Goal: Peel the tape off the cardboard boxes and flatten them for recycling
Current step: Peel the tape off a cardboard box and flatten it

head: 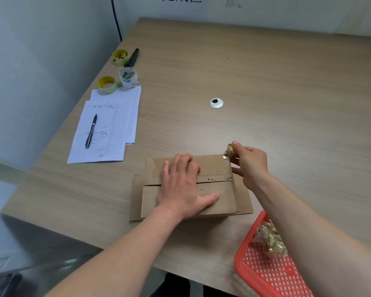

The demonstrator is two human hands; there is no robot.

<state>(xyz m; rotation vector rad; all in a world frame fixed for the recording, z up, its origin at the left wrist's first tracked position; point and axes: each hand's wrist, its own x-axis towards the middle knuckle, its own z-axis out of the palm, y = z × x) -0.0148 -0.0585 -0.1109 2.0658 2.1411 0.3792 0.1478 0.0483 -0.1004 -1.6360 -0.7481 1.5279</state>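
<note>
Flattened cardboard box (pixel 191 185) near front edge of counter (pixel 266 82). Left hand (pixel 181 185) pressed flat on box, fingers straight. Right hand (pixel 250 162) at box's far right corner, pinching crumpled tape wad (pixel 229 151). Right of box, at counter edge: red mesh basket (pixel 266 269) holding tape scraps (pixel 270 239). Left of box: lined sheets (pixel 107 127) with pen (pixel 91 131); beyond, tape rolls (pixel 118 80). Behind box: bare counter, cable grommet (pixel 216 103). Writing on sheets illegible.

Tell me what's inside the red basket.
The red basket holds a wad of crumpled peeled tape. The right forearm covers its far side, so more may be hidden.
</note>
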